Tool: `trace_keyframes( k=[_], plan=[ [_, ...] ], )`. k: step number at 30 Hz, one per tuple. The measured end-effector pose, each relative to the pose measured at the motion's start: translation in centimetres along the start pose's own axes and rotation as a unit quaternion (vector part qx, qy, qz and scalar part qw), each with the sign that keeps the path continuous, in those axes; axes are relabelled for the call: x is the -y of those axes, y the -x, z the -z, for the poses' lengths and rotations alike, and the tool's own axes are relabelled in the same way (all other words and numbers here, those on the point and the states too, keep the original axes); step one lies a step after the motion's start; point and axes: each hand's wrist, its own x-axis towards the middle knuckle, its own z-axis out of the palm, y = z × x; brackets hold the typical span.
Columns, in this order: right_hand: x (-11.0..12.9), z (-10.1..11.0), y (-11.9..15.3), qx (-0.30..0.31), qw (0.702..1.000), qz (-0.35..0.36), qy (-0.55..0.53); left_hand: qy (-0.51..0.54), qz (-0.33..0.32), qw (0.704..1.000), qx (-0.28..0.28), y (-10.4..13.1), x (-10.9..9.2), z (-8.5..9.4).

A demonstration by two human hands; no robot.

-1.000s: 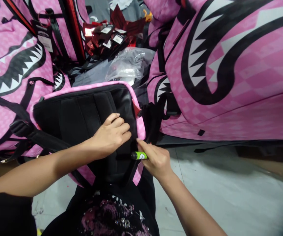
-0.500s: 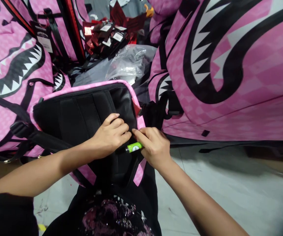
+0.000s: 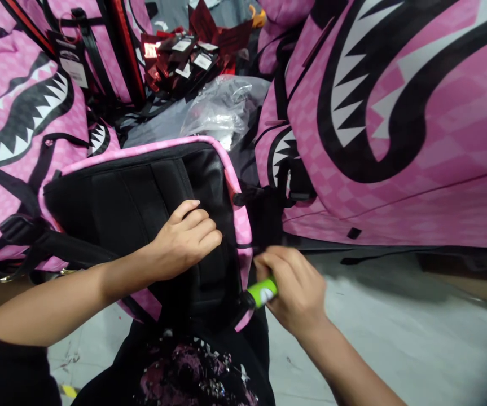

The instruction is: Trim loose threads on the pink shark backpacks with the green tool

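Note:
A pink-edged backpack (image 3: 133,186) leans against my legs with its black padded back panel facing me. My left hand (image 3: 188,237) lies over that panel, its fingers curled closed with the tips turned down out of sight. Just off the bag's right edge, my right hand (image 3: 296,287) is wrapped round a green lighter (image 3: 263,292) with a white round mark and a dark end pointing left toward the bag. Motion blurs this hand a little. A pink strap end (image 3: 244,320) hangs below the lighter.
Large pink shark-mouth bags stand at right (image 3: 450,141) and left (image 3: 6,107). Behind the backpack lie a crumpled clear plastic bag (image 3: 222,107) and a heap of red and black tags (image 3: 188,56). Black straps (image 3: 69,242) cross at left; pale floor (image 3: 378,332) shows lower right.
My right hand has moved right and down with the lighter, away from the bag's edge and my left hand. My left hand has shifted slightly left, and the backpack's edge has tilted a little.

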Motion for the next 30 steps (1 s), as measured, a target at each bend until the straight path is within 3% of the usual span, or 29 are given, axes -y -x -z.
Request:
trace_keyframes(
  k=[4, 7, 10, 12, 15, 17, 19, 21, 24, 27, 30],
  plan=[
    [-0.8, 2.6, 5.4, -0.006, 0.996, -0.092, 0.011, 0.003, -0.003, 1.000, 0.003, -0.2, 0.2, -0.1],
    [-2.6, 4.3, 8.4, 0.075, 0.976, -0.188, 0.077, 0.001, -0.010, 1.000, -0.004, -0.1, 0.2, -0.2],
    [-3.8, 6.2, 9.0, 0.136, 0.933, -0.310, 0.120, 0.005, -0.013, 1.000, -0.013, 0.3, 0.1, -0.1],
    [-3.4, 7.5, 7.9, 0.124, 0.909, -0.391, 0.078, 0.009, -0.013, 1.000, -0.018, 0.5, -0.1, 0.1],
    [-1.1, 7.9, 4.6, 0.069, 0.888, -0.441, -0.113, -0.012, -0.005, 1.000, -0.009, 0.2, -0.4, 0.5],
    [0.6, 6.6, 2.0, 0.034, 0.871, -0.426, -0.244, -0.050, 0.009, 0.999, 0.016, -0.1, -0.7, 0.6],
    [1.7, 4.5, -0.6, 0.041, 0.857, -0.408, -0.312, -0.078, 0.023, 0.996, 0.035, -0.3, -1.1, 0.4],
    [1.8, 2.3, -2.7, 0.042, 0.835, -0.414, -0.361, -0.075, 0.038, 0.996, 0.024, -0.2, -1.5, 0.0],
    [0.8, 0.4, -4.6, 0.023, 0.801, -0.432, -0.413, -0.041, 0.078, 0.995, -0.038, 0.6, -2.3, -1.2],
    [-0.2, 0.2, -5.5, 0.044, 0.800, -0.423, -0.423, -0.015, 0.142, 0.985, -0.094, 1.4, -3.1, -2.3],
    [-0.4, 0.6, -5.9, 0.087, 0.796, -0.412, -0.435, 0.007, 0.166, 0.981, -0.101, 1.5, -3.7, -3.0]
  ],
)
